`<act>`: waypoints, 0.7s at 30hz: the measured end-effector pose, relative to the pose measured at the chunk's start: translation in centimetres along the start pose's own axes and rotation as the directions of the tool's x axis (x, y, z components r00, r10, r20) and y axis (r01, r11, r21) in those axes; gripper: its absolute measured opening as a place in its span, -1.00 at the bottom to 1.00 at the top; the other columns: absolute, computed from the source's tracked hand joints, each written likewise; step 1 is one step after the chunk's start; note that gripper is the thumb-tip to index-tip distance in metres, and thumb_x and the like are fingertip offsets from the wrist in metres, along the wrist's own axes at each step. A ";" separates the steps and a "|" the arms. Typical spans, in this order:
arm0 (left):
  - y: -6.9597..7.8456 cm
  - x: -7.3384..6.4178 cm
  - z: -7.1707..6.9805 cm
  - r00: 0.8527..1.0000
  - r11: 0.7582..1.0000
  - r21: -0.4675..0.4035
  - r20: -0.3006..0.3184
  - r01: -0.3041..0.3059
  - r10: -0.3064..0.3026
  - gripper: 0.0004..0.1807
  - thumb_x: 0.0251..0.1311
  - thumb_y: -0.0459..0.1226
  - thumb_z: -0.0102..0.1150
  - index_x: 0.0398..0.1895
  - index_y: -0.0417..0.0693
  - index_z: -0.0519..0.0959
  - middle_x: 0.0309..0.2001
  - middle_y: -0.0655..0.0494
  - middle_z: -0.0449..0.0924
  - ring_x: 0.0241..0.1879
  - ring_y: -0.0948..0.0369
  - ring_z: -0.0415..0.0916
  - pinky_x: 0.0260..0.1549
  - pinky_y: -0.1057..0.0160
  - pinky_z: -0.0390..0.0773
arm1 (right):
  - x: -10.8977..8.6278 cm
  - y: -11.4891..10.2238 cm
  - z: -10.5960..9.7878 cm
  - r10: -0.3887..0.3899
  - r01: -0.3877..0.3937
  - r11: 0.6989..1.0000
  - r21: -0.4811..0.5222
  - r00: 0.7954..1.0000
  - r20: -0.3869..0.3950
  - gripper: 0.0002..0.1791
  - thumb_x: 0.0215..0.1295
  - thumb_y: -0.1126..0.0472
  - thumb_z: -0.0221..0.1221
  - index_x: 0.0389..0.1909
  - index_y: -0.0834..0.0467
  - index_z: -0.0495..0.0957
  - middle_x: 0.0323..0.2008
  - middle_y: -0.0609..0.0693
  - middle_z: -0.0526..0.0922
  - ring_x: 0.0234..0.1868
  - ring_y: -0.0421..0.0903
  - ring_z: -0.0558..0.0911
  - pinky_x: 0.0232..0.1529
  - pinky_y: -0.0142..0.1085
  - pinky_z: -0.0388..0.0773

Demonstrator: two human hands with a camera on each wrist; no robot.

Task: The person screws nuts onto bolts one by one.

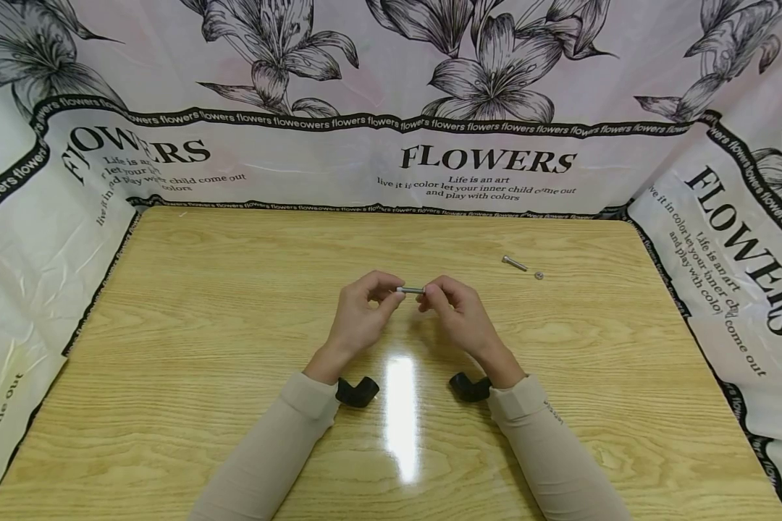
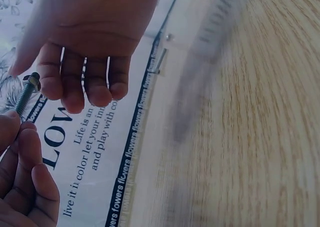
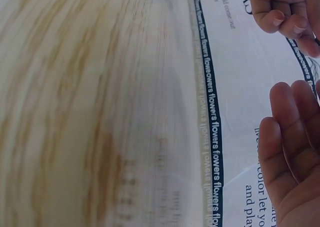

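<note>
A steel bolt [image 1: 412, 290] is held sideways between both hands over the table. My left hand [image 1: 358, 311] pinches its left end between thumb and fingertips, which hide that end. A hex nut [image 2: 32, 82] sits near the bolt's other tip. There my right hand [image 1: 459, 315] has thumb and index finger at the nut from either side, the other fingers loosely bent. The right wrist view shows the right hand's fingers [image 3: 295, 137] below the left hand's fingers [image 3: 287, 22], with the bolt out of frame.
On the wooden table [image 1: 202, 325], beyond the right hand, lie a second bolt [image 1: 515, 263] and a loose nut [image 1: 539, 276] close together. A flower-printed curtain [image 1: 313, 159] borders the table's back and sides. Black wrist mounts [image 1: 357, 391] extend inward from both sleeves.
</note>
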State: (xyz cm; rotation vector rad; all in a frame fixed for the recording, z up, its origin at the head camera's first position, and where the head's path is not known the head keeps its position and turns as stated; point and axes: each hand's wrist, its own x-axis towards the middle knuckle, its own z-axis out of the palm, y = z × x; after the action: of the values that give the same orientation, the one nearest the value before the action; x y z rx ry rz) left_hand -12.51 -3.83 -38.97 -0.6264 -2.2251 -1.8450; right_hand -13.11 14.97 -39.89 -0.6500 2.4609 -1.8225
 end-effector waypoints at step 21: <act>-3.8 0.0 0.6 1.000 1.000 0.002 -0.007 0.019 -0.019 -0.87 0.17 -0.45 0.25 -0.20 -0.23 0.62 -0.23 -0.04 0.65 -0.39 0.12 0.57 -0.37 0.13 0.55 | 0.0 -0.2 0.1 -0.022 0.022 1.000 -0.016 1.000 0.008 -0.85 0.41 0.39 0.00 -0.23 0.44 0.48 -0.27 0.36 0.55 -0.27 0.18 0.60 -0.07 -0.02 0.51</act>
State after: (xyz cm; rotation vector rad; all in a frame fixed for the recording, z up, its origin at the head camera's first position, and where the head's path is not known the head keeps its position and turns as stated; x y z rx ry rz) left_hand -14.08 -3.82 -42.45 -0.5996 -2.2354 -1.8509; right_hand -13.02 14.82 -39.72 -0.6864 2.4752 -1.8059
